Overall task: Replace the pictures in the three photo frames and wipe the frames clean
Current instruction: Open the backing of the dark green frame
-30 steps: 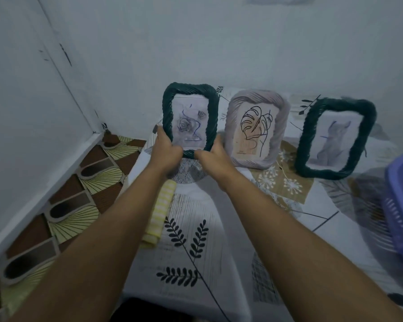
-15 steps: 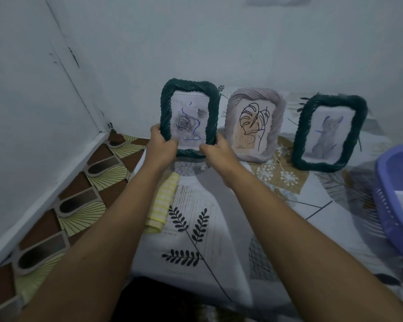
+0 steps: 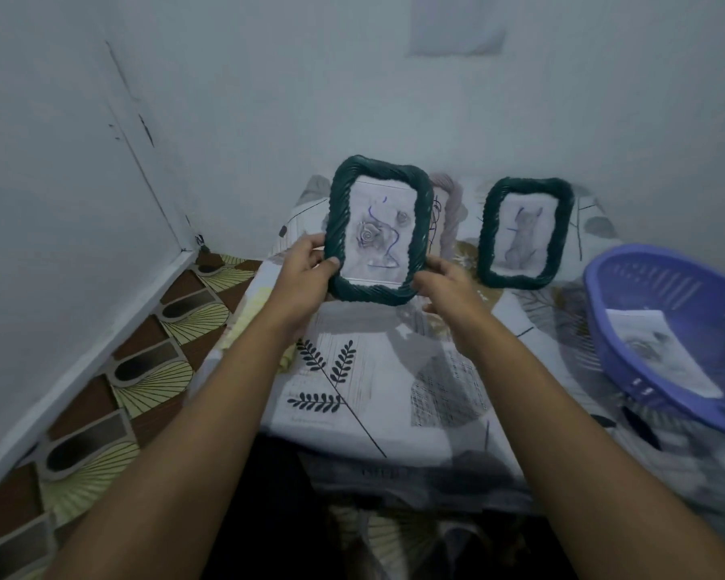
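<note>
A dark green woven photo frame [image 3: 340,228] with a rose drawing is held up above the table, upright and facing me. My left hand [image 3: 306,272] grips its lower left edge, thumb on the front. My right hand [image 3: 446,282] holds its lower right corner. Behind it a pale woven frame [image 3: 451,219] leans at the wall, mostly hidden. A second dark green frame [image 3: 524,232] with a cat drawing leans at the wall to the right. A yellow cloth [image 3: 285,357] peeks out under my left forearm.
A purple plastic basket [image 3: 612,328] holding a loose picture sheet [image 3: 666,353] stands at the table's right side. The table [image 3: 377,395] wears a leaf-patterned cover. White walls close the back and left; patterned floor tiles [image 3: 143,370] lie left of the table.
Both hands have lifted the rose frame off the table and brought it up and closer, so it now covers most of the pale frame.
</note>
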A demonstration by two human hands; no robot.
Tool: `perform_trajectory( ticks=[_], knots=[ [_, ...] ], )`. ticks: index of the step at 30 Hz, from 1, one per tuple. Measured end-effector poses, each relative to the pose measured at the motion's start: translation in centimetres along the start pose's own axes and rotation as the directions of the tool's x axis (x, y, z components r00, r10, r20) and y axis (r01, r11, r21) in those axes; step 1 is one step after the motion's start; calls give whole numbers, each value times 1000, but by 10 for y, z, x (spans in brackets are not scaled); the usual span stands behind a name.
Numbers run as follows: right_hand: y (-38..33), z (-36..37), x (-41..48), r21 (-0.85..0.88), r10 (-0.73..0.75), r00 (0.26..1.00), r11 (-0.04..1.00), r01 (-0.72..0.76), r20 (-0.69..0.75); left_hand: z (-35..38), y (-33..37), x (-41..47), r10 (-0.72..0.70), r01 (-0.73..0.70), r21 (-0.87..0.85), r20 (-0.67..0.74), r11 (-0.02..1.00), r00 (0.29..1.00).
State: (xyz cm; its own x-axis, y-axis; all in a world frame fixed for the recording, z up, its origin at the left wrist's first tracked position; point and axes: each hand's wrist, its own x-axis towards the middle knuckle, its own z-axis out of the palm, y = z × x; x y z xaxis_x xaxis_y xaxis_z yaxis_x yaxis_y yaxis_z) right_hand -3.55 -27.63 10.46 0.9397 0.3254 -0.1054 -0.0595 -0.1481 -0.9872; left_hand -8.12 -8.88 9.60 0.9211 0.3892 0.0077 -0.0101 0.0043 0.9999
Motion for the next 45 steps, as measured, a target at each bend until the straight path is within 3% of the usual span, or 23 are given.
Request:
perform_trajectory(
  ticks=[6, 8, 10, 13, 15, 22, 26, 31, 36, 40, 45],
  knots=[
    [14, -34, -25, -61, 150, 987, 986, -154, -54, 29, 9, -33, 36, -41, 54, 104, 998, 994],
    [16, -42, -31, -117, 107, 983, 985, -125, -146, 37, 6, -40, 82, -96, 146, 99, 985, 992],
    [12, -46, -37, -187, -41, 956, 982, -15, -290, 45, 4, -45, 154, -171, 275, 84, 946, 985],
    [-4, -43, -45, -307, -283, 892, 936, 175, -354, 60, 4, -56, 280, -294, 415, 98, 861, 955],
    [-14, -39, -47, -323, -348, 871, 916, 237, -347, 70, 3, -62, 382, -408, 487, 158, 772, 911],
    [-17, -35, -45, -145, -243, 872, 969, 199, -425, 87, -7, -74, 532, -535, 717, 268, 447, 803],
    [-9, -38, -45, -103, -208, 860, 978, 180, -467, 91, -13, -75, 481, -520, 755, 310, 401, 820],
    [-2, -48, -46, -1, -116, 857, 991, 134, -502, 82, -6, -74, 455, -578, 686, 384, 442, 803],
    [8, -57, -45, 23, -83, 870, 994, 107, -485, 81, 6, -74, 490, -423, 634, 79, 647, 868],
    [15, -63, -46, 43, -66, 880, 994, 98, -470, 75, 8, -60, 335, -240, 559, -72, 794, 939],
    [23, -70, -46, 115, -18, 889, 990, 79, -457, 65, -6, -48, 60, -89, 537, 72, 839, 996]
  ],
)
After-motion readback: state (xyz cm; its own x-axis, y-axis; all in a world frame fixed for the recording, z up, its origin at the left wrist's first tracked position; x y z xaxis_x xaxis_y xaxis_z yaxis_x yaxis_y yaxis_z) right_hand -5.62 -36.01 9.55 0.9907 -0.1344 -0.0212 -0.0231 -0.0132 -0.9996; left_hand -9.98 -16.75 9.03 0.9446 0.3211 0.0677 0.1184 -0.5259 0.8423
